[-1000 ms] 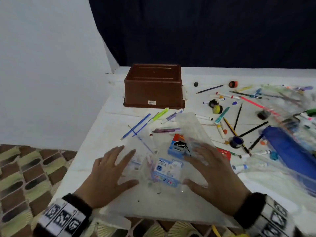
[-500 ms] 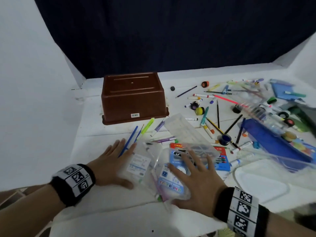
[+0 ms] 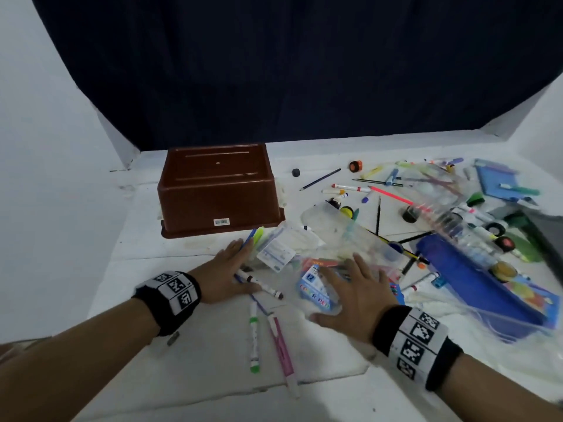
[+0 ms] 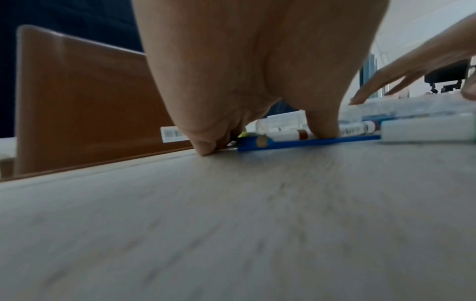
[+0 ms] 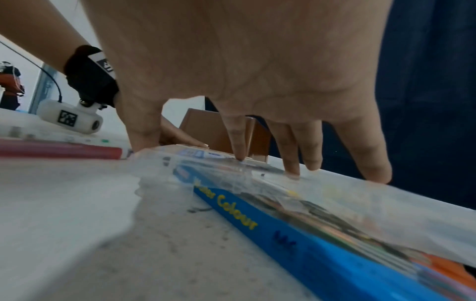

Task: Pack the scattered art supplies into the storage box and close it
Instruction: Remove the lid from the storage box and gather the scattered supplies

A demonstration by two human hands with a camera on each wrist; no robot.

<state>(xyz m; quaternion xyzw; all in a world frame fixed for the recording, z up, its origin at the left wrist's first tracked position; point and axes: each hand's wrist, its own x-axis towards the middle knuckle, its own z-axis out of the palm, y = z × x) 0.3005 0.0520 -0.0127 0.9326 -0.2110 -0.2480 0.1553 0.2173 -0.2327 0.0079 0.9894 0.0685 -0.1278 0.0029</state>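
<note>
A brown plastic storage box stands upside down at the back left of the white table. My left hand lies flat in front of it, fingers straight, pressing on a blue pencil and a white marker. My right hand lies spread and flat on clear plastic packets of colour pens and a blue water colour box. Both hands hold nothing. Pens, pencils and markers lie scattered across the right half of the table.
A green-capped marker and a pink pen lie near the front edge. A clear case and a blue tray with paint pots sit to the right. White walls flank the table; a dark curtain hangs behind.
Both hands have slid forward across the table with the packets. The green marker and pink pen now lie uncovered behind them. The head view has lifted and turned right.
</note>
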